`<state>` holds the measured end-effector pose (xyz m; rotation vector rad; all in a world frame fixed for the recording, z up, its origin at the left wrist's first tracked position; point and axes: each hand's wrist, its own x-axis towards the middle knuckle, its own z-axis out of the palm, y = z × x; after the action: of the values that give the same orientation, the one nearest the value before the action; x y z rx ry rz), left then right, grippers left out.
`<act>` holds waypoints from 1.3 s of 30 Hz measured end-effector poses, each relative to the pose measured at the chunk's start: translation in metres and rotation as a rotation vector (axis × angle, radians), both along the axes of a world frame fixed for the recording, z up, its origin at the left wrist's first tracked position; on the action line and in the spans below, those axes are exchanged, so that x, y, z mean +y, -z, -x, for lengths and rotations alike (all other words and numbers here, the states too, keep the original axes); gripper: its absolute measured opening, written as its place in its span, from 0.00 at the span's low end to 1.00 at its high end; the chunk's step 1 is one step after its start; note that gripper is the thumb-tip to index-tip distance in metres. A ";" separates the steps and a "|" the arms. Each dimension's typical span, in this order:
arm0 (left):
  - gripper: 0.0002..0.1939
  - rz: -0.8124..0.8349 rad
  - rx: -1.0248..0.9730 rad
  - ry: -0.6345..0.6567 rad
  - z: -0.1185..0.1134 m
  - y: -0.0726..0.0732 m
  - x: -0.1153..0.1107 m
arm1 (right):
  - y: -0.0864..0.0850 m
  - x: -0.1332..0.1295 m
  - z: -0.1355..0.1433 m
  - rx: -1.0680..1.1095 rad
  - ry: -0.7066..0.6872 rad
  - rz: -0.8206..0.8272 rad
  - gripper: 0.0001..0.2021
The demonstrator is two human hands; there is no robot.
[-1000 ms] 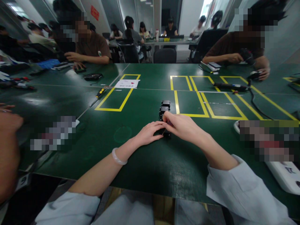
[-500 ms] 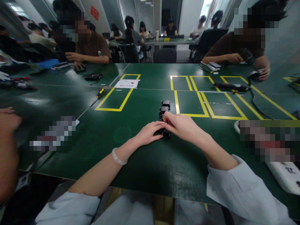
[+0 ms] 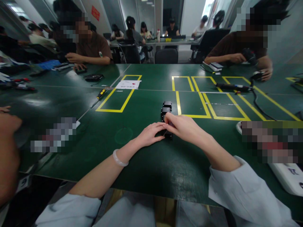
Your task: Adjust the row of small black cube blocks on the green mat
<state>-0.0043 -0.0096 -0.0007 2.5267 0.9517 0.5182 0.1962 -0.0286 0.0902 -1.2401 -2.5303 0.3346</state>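
Note:
A row of small black box-shaped parts stretches away from me on the green table. My left hand steadies its near end from the left side, thumb low and fingertips higher up. Over the same near end bends my right hand, its thumb and fingers pinched together. A thin metal shaft slants down from this pinch toward the nearest black part; its upper end is hidden by the fingers, so I cannot tell which tool it is.
Yellow tape rectangles mark the table. A yellow-black screwdriver and a paper sign lie at left centre; a black corded tool lies at the right. Blurred-out devices flank me. Two co-workers sit opposite; another person's arm is at left.
My hands and the black parts stay in nearly the same place. The arm of the person at far left has shifted slightly.

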 end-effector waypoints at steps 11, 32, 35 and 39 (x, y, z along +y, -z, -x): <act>0.22 -0.025 -0.003 0.011 0.000 0.000 0.000 | 0.003 0.001 -0.001 0.029 -0.047 0.012 0.06; 0.21 -0.009 -0.002 0.014 0.000 0.000 0.000 | 0.002 0.001 0.001 -0.038 0.028 -0.026 0.07; 0.21 -0.017 -0.006 0.015 0.000 0.001 0.001 | 0.003 0.002 0.000 -0.016 -0.010 -0.017 0.05; 0.22 -0.029 -0.003 0.006 0.000 0.001 0.001 | 0.004 0.001 -0.001 0.021 -0.047 -0.003 0.06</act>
<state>-0.0042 -0.0089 -0.0019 2.5531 0.9418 0.5372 0.1973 -0.0278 0.0866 -1.1715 -2.5445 0.3531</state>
